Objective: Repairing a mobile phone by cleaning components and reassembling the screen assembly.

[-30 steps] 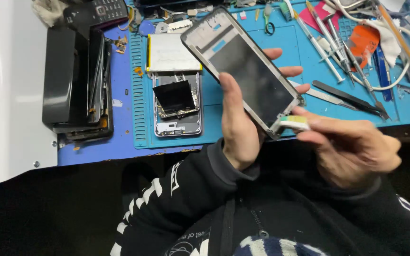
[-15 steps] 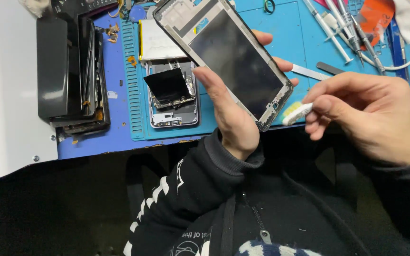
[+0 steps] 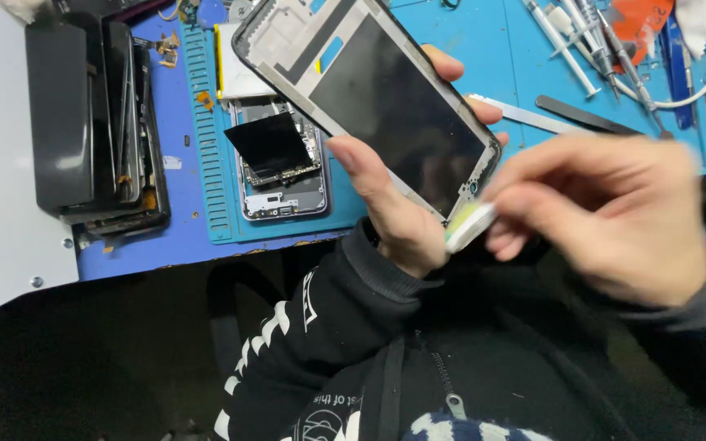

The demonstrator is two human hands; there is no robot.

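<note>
One phone screen frame [image 3: 377, 98], held tilted above the counter's [image 3: 189, 237] front edge, shows a dark glass panel in a grey rim. The left hand [image 3: 394, 212] is clamped on its lower edge; the right hand [image 3: 606, 212], blurred, pinches one small pale-green tool [image 3: 467, 224] touching its lower corner. One opened phone [image 3: 279, 163] lies on the blue mat [image 3: 214, 188].

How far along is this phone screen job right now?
Done: the phone body lies opened on the blue mat, its insides exposed. In hand: the left hand holds the screen frame tilted, while the right hand presses a small pale-green piece at its lower corner. Left: frame and body are still apart.
</note>
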